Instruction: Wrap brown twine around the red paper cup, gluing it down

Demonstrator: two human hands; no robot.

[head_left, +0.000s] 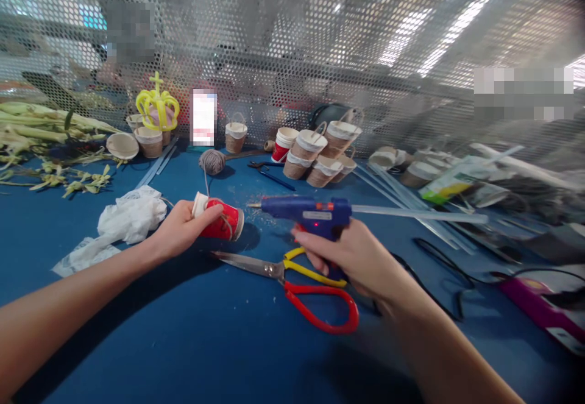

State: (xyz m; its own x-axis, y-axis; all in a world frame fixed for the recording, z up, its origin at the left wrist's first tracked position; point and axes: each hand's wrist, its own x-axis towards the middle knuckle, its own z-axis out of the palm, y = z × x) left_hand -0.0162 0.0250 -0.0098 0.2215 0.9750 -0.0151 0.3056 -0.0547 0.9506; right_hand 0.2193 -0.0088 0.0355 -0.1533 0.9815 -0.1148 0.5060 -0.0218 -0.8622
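My left hand (180,228) is closed around a small red paper cup (221,220) lying on its side, its open end toward the right. Thin twine runs from the cup up to a grey ball of yarn (212,161). My right hand (354,256) grips the handle of a blue hot glue gun (307,211), whose nozzle points left at the cup with a small gap between them. A clear glue stick (411,214) sticks out of the gun's back. Scissors (292,282) with red and yellow handles lie on the blue table (183,343) below both hands.
Several twine-wrapped cups (320,154) stand at the back by a perforated metal screen (292,56). A yellow crown (158,108) and green leaves (41,130) are at the back left, crumpled white plastic (130,215) at left. Black cables (439,270) and loose glue sticks (402,191) lie right.
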